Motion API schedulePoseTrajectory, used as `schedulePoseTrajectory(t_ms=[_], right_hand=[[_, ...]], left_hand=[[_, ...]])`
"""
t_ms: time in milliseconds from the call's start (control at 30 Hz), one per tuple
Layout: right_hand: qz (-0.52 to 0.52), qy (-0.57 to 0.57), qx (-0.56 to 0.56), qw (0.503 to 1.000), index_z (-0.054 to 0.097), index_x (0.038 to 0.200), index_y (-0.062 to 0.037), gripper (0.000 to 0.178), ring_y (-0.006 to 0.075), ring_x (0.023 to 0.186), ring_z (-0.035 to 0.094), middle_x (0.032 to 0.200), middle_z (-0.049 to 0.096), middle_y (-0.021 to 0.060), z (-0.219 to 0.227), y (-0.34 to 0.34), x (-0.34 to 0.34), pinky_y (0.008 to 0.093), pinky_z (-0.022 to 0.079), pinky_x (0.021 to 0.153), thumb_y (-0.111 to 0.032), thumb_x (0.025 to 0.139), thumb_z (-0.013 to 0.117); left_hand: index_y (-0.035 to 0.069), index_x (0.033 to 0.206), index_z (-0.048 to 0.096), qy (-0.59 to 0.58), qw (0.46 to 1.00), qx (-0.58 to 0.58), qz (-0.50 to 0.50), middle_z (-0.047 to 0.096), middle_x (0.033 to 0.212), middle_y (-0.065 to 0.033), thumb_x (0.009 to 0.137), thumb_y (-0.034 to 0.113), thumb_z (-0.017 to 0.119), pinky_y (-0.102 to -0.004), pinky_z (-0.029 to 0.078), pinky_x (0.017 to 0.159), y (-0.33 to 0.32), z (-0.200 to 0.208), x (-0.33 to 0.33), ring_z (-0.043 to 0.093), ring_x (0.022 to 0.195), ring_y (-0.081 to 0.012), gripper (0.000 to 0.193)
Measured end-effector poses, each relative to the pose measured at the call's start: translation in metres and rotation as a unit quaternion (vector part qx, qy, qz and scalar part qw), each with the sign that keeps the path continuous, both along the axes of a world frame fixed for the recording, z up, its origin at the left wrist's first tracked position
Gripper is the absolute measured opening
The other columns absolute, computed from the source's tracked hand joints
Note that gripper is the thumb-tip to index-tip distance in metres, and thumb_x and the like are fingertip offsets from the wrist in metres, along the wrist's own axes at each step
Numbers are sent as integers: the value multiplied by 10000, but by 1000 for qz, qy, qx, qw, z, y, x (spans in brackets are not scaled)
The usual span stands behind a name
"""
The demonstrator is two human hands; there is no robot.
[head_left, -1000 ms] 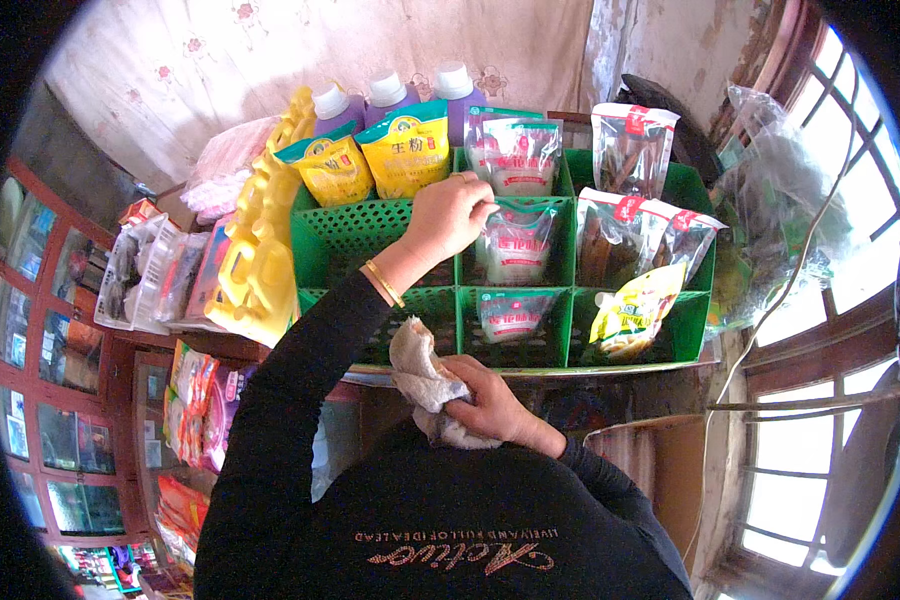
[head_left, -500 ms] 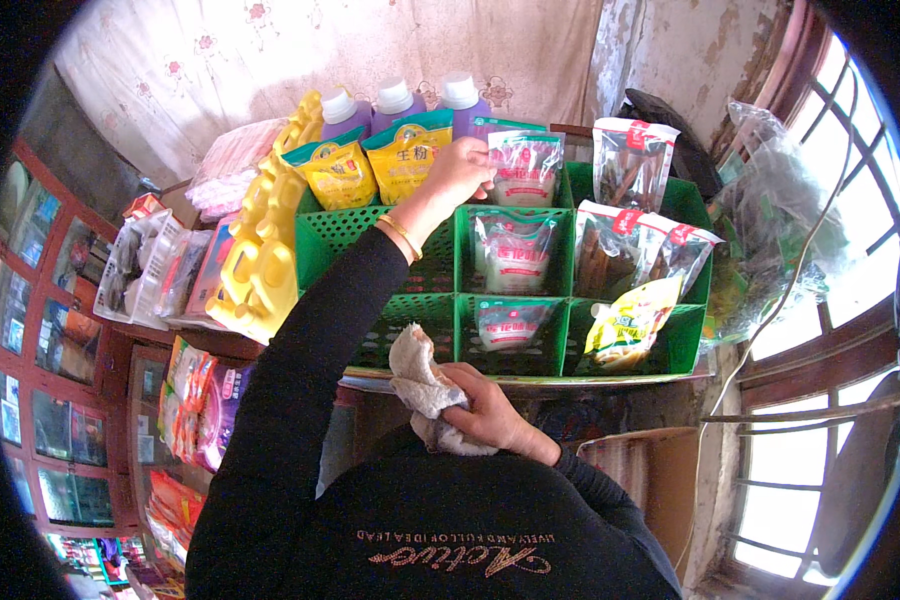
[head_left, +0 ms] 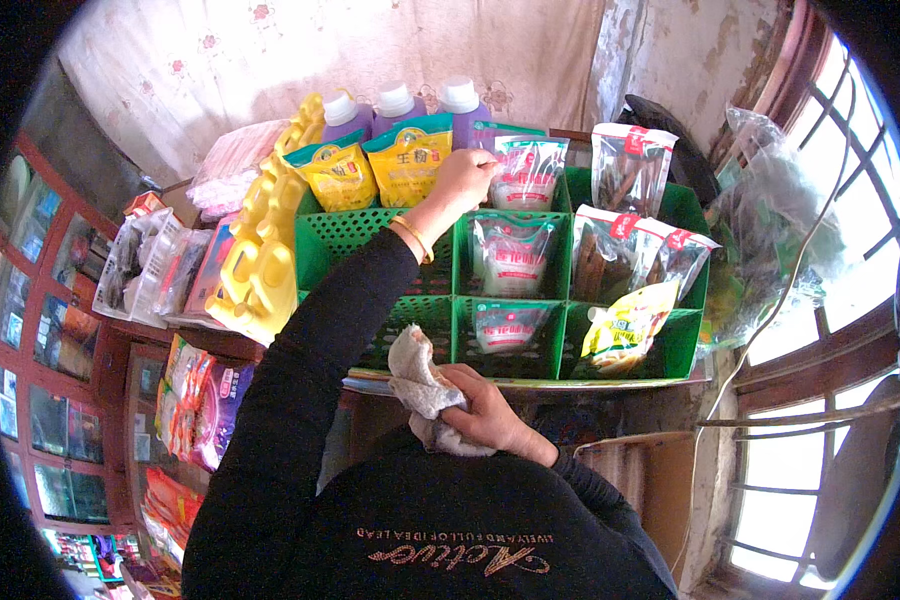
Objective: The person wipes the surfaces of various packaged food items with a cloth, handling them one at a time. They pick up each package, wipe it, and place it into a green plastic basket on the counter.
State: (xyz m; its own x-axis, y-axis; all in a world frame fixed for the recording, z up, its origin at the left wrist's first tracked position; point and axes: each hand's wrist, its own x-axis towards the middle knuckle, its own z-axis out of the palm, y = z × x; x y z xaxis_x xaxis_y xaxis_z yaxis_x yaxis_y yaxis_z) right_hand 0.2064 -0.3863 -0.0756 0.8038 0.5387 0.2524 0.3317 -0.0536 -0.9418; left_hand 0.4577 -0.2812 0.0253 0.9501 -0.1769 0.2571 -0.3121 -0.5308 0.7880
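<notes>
My left hand [head_left: 464,180] reaches up to the back row of a green divided rack [head_left: 435,262]. Its fingers are closed at the left edge of a clear packet with a teal top and a red label [head_left: 528,176], seemingly pinching it. Two like packets stand in the compartments in front, a middle one [head_left: 512,256] and a front one [head_left: 508,328]. Low before my body, my right hand [head_left: 485,412] grips a crumpled whitish cloth [head_left: 420,372]. Yellow pouches with green tops [head_left: 410,165] stand just left of my left hand.
Purple bottles with white caps [head_left: 460,108] stand behind the rack. Yellow jugs [head_left: 260,262] line its left side. Bags of brown sticks [head_left: 610,255] and a yellow bag [head_left: 628,330] fill the right column. Clear plastic bags [head_left: 775,215] hang by the barred window.
My left hand has shifted very slightly right and down, with the packet beside it. The right hand and cloth are almost unmoved.
</notes>
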Motion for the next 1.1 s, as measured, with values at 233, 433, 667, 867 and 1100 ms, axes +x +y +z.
schedulePoseTrajectory(t_ms=[233,433,667,867,1100], right_hand=[[11,-6,6,1000,489,1249,-1,552,355,1101,517,1183,521,197,-3,1,-1,383,419,946,-89,718,611],[24,-1,-1,1000,482,1264,-3,565,346,1097,521,1184,518,198,2,6,-3,369,416,948,-66,717,608],[19,101,38,994,493,1258,-15,538,253,1081,540,1174,538,143,5,3,-3,332,413,943,-19,732,605],[-53,277,153,947,488,1261,-16,452,149,1012,555,1089,610,53,5,-10,3,298,449,887,29,815,544],[26,567,435,699,474,1252,-47,457,299,1050,574,1128,594,141,-4,-23,18,445,466,927,-357,918,442]], left_hand=[[8,861,646,-115,989,-88,26,616,711,-16,893,177,581,-250,442,605,9,-8,-1,543,653,-90,184],[-8,846,623,-178,955,-237,9,573,685,-21,895,162,582,-254,409,575,29,-1,-8,499,619,-81,182],[18,856,575,-152,872,-465,-4,559,744,-16,939,152,522,-256,452,617,59,45,-45,519,674,-97,167],[16,1002,532,48,787,-614,-21,608,944,-90,939,111,500,-370,525,799,109,57,-104,614,868,-203,119],[32,977,552,108,748,-651,-66,618,992,-97,940,133,505,-382,502,844,138,33,-174,609,918,-212,118]])
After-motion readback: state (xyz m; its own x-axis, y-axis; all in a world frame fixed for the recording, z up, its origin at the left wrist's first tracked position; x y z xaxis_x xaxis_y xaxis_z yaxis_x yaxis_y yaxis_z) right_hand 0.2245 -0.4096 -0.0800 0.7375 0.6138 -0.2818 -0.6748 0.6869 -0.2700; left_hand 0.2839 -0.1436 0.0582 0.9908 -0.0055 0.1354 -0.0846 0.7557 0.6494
